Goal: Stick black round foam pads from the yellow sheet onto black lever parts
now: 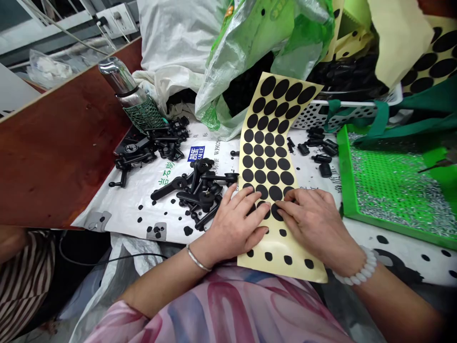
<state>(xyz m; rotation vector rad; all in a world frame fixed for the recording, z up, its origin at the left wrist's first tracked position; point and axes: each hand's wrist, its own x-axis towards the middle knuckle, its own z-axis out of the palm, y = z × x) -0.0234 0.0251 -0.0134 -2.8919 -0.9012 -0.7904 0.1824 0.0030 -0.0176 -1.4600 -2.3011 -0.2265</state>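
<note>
A cream backing sheet [268, 162] with rows of round black stickers lies curved across the bench, its lower part under both hands. My left hand [233, 226] rests flat on the sheet's left edge, fingers spread. My right hand [314, 224] lies on the sheet too, with its fingertips at a black sticker [277, 212]; its thumb is hidden. A heap of black plastic parts [196, 190] sits just left of my left hand. Loose black dots [188, 230] are scattered on the white printed sack [117, 212] beneath them.
A reddish wooden board [60, 143] rises at the left, with a steel flask in a green mesh sleeve [137, 97] beyond. A green tray of small metal pieces [392, 186] lies at the right. Plastic sacks [246, 52] fill the back. A striped sleeve [24, 281] shows at the lower left.
</note>
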